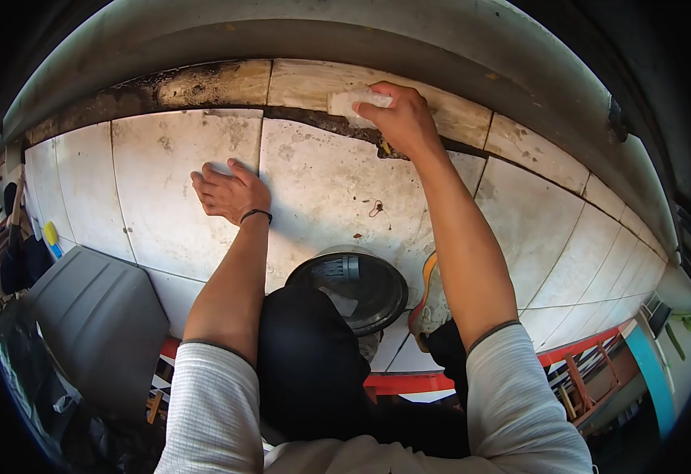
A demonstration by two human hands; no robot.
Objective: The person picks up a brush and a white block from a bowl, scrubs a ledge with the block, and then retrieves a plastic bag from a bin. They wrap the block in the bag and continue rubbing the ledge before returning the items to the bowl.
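My right hand (399, 114) is closed round a pale, whitish block or cloth (353, 102), pressed against the narrow upper row of stained tiles (302, 83). Below it, a dark broken gap runs along the top edge of the large white tiles. My left hand (231, 191) rests on a large tile (179, 170) with its fingers spread and nothing in it; a dark band circles that wrist. A round dark basin (393, 296) stands below, between my arms, with a brush (336, 268) and a pale scrap inside.
At the left are a grey box (96, 304), dark plastic bags (37, 395) and a yellow and blue item (51, 234). A shoe (432, 314) shows beside the basin. Red edging (412, 384) runs along the lower tiles.
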